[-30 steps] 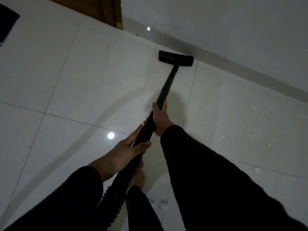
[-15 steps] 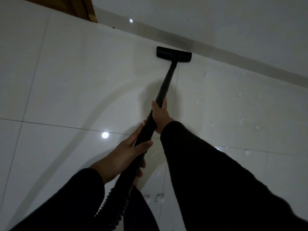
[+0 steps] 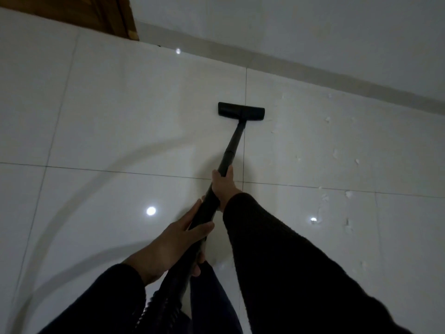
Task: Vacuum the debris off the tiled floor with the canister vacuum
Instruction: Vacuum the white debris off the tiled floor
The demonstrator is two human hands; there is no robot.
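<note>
- On the floor [image 3: 120,116], white bits [image 3: 334,154] lie to the right of the black head [image 3: 241,111].
- Your right hand [image 3: 224,186] and left hand [image 3: 173,247] both hold the pole [image 3: 230,150] tight.
- Your right hand is nearer the bits, so swing right.

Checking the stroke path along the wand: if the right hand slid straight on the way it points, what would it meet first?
The right hand points up the black wand. Sliding on, it would likely meet the wand's collar first, then the floor head on the tiled floor; depth is unclear.
</note>
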